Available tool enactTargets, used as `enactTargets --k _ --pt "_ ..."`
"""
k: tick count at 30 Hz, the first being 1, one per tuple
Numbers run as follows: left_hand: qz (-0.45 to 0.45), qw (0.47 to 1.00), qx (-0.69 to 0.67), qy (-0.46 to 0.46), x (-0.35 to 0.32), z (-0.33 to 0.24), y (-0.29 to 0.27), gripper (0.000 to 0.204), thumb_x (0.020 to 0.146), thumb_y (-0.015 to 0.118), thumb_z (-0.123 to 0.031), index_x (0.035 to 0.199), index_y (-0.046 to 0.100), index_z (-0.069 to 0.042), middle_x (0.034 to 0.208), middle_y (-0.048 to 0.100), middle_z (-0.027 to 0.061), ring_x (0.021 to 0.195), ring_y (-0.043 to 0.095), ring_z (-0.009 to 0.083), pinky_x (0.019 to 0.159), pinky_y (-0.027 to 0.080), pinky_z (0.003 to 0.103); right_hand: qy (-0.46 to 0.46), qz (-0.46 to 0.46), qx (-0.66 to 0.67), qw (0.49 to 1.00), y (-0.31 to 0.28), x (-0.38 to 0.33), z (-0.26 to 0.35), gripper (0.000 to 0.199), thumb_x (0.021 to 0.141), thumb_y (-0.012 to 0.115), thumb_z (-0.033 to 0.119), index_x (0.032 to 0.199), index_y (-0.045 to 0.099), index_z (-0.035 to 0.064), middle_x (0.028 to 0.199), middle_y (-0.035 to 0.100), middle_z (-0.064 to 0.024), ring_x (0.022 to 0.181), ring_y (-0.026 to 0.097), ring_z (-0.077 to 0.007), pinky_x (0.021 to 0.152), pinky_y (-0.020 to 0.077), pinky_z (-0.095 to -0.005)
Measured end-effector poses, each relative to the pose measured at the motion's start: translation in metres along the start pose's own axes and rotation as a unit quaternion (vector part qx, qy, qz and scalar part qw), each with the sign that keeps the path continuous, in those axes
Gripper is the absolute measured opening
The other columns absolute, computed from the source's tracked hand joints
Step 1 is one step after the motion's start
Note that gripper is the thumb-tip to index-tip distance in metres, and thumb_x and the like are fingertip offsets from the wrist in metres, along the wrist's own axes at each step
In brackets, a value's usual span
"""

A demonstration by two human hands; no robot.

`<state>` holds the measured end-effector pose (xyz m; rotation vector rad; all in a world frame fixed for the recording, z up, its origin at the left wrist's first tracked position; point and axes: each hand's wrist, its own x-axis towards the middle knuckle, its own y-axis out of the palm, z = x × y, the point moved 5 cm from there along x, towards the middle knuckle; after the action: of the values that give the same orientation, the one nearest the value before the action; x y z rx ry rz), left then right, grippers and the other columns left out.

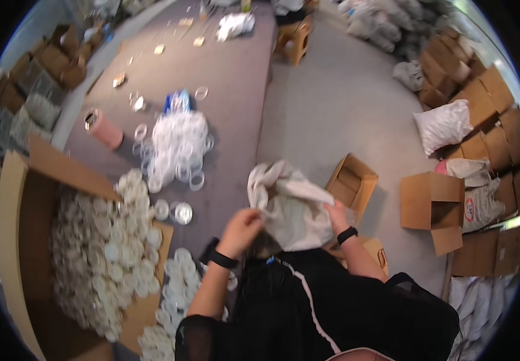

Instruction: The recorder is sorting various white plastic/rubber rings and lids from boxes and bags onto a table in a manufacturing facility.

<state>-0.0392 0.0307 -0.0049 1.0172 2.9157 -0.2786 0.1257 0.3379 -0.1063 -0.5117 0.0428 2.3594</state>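
The sack (296, 219), pale and slack, hangs just off the right edge of the table (230, 78), in front of the person's body. The right hand (337, 218) grips its rim on the side away from the table. The left hand (245, 230), on the table side, has its fingers bunched at the cloth; whether they pinch it cannot be made out. To handle it well, the person would likely want a firm hold on both sides, hands level and apart, so the folded mouth spreads rather than collapsing inward. Keeping the sack off the table's edge should prevent snagging. On the table, the loose rings (178, 144) and the box (10, 210) of white discs (100, 259) call for care with the left elbow. Right of the table, a carton (363, 188) stands near the right hand.
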Motion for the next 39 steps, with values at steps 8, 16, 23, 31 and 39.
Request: enactTargets --k 8,16,23,31,39 --pt "-0.460 0.851 -0.242 -0.068 -0.107 0.073 -0.158 0.005 0.078 0.056 -0.010 0.079 0.053 -0.006 0.077 0.056 0.0035 0.066 0.053 0.0127 0.061 0.043 0.025 0.026 0.021 0.095 0.995 0.020 0.022 0.000 0.029 0.077 0.051 0.006 0.104 0.052 -0.0038 0.097 0.058 -0.0085 0.086 0.055 -0.0154 0.076 0.0418 -0.0260" --pt "-0.090 0.908 0.408 -0.045 -0.108 0.079 -0.060 0.042 0.055 0.065 -0.006 0.095 0.052 -0.004 0.096 0.052 0.0122 0.091 0.050 0.0295 0.078 0.041 0.037 0.024 0.012 0.065 0.998 0.018 0.023 -0.005 0.027 0.077 0.052 0.006 0.102 0.052 -0.0032 0.097 0.058 -0.0078 0.085 0.055 -0.0146 0.076 0.0415 -0.0252" --pt "-0.121 0.910 0.395 -0.037 -0.105 0.090 -0.062 0.051 0.054 0.068 -0.008 0.102 0.050 -0.004 0.099 0.048 0.0149 0.094 0.047 0.0322 0.081 0.039 0.039 0.021 0.006 0.077 0.997 0.026 0.023 -0.001 0.028 0.077 0.052 0.007 0.102 0.053 -0.0036 0.096 0.058 -0.0075 0.085 0.055 -0.0143 0.075 0.0416 -0.0248" --pt "-0.289 0.935 0.199 -0.051 -0.118 0.102 -0.084 0.047 0.058 0.070 -0.015 0.098 0.049 0.000 0.094 0.047 0.0143 0.089 0.047 0.0275 0.076 0.039 0.034 -0.022 -0.009 0.053 0.998 0.014 0.022 -0.004 0.026 0.076 0.053 0.009 0.099 0.055 -0.0034 0.091 0.060 -0.0072 0.080 0.055 -0.0145 0.072 0.0428 -0.0264" --pt "-0.204 0.948 0.212 -0.121 -0.121 0.103 -0.059 0.042 0.070 0.061 -0.031 0.100 0.052 -0.003 0.092 0.058 0.0213 0.085 0.055 0.0345 0.072 0.042 0.041 -0.047 -0.055 -0.055 0.996 0.018 0.023 -0.027 0.029 0.070 0.058 0.016 0.090 0.058 -0.0048 0.083 0.061 -0.0114 0.076 0.057 -0.0186 0.069 0.0438 -0.0296"
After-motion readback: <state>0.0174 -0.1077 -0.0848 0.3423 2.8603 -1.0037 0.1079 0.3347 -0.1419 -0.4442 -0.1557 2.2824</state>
